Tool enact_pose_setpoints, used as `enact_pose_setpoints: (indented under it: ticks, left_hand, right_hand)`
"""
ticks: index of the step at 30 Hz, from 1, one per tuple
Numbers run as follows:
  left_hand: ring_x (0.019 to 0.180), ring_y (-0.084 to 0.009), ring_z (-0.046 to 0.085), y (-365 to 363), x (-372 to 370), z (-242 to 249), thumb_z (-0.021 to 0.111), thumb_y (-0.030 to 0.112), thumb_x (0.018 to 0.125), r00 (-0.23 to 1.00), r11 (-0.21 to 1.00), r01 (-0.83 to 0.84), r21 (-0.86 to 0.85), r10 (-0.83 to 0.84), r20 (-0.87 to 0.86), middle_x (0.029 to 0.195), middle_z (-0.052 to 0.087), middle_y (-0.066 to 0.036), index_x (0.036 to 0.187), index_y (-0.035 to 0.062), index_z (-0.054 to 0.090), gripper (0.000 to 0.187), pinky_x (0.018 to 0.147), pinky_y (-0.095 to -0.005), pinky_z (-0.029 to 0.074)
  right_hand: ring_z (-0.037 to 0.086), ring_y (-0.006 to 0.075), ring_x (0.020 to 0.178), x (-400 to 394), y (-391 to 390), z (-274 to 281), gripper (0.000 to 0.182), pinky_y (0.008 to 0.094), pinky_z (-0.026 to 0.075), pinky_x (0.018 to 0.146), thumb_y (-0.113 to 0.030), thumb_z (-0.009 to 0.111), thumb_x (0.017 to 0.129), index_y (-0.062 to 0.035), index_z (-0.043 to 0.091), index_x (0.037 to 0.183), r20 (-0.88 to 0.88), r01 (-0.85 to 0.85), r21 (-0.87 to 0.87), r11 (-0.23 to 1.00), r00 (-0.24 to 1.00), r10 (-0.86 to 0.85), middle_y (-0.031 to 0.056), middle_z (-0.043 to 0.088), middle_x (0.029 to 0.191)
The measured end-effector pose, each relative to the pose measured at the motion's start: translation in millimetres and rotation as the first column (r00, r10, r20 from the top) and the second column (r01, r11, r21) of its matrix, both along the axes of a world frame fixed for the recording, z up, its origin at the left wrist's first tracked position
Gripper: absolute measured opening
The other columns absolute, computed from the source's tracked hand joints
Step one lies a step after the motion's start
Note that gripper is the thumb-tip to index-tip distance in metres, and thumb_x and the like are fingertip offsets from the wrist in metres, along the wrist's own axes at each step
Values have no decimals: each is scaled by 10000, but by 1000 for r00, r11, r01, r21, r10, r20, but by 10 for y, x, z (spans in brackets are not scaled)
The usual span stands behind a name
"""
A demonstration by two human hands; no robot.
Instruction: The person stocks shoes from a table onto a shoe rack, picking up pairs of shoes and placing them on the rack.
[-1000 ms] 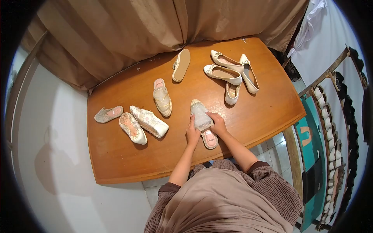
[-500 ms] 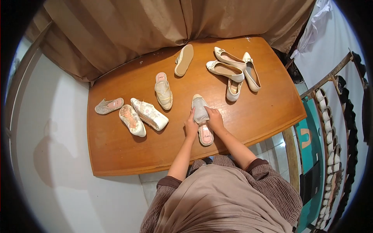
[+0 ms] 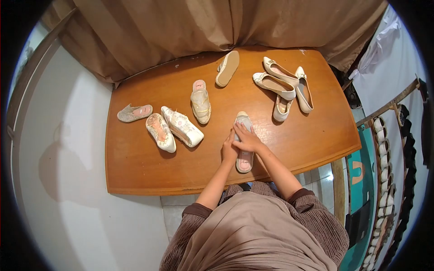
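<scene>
Head view: a person leans over a wooden table (image 3: 149, 171), both forearms reaching forward from brown ribbed sleeves (image 3: 316, 217) and meeting over a pale slipper (image 3: 244, 143) that lies flat near the table's front edge, toe pointing away. The right hand (image 3: 246, 140) rests palm-down across the slipper's upper, fingers spread and pressing on it. The left hand (image 3: 229, 151) is set against the slipper's left side, fingers curled loosely along its edge; how firmly it grips cannot be told. Wrists are nearly touching, elbows bent back toward the body.

Just beyond the hands, a matching slipper (image 3: 200, 102) lies alone, heel away. To the left sit three patterned shoes (image 3: 174, 130), two of them touching, the third (image 3: 134, 113) a little apart. Farther back, one shoe (image 3: 227, 68) lies sole-up near a tan curtain (image 3: 181, 27). To the right, four cream flats (image 3: 285, 86) are piled loosely together. A rack (image 3: 384, 149) with rows of shoes stands beside the table.
</scene>
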State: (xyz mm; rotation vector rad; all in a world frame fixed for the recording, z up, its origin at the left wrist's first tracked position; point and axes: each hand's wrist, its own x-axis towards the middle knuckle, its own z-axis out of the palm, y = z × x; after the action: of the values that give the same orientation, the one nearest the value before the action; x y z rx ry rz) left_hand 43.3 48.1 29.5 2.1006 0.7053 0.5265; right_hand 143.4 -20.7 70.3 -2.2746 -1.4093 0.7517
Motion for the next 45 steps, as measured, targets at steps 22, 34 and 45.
enact_pose_setpoints:
  ticks: [22, 34, 45]
  left_hand:
    - [1122, -377, 484, -316, -29, -76, 553, 22, 747, 973, 969, -228, -92, 231, 25, 1246, 487, -203, 1296, 74, 389, 575, 924, -416, 406]
    - [1095, -342, 526, -468, -50, 24, 498, -78, 734, 920, 905, -375, -203, 389, 35, 1227, 515, -195, 1290, 123, 446, 594, 871, -379, 452]
    - [1068, -249, 568, -188, -170, -131, 508, -76, 757, 968, 953, -237, -188, 248, 38, 1174, 571, -167, 1278, 75, 448, 546, 871, -319, 450]
  right_hand:
    - [194, 370, 1336, -118, -569, -426, 717, 381, 193, 1090, -54, 527, 751, 27, 190, 1378, -238, 306, 504, 808, 948, -211, 263, 197, 1421]
    - [378, 402, 1224, -68, -472, -498, 554, 407, 360, 998, 66, 406, 776, 25, 319, 1321, -157, 291, 555, 779, 956, -246, 275, 352, 1336]
    - [391, 393, 1219, -128, -432, -479, 550, 391, 341, 1014, 93, 404, 746, 34, 372, 1292, -149, 349, 549, 760, 935, -322, 268, 379, 1322]
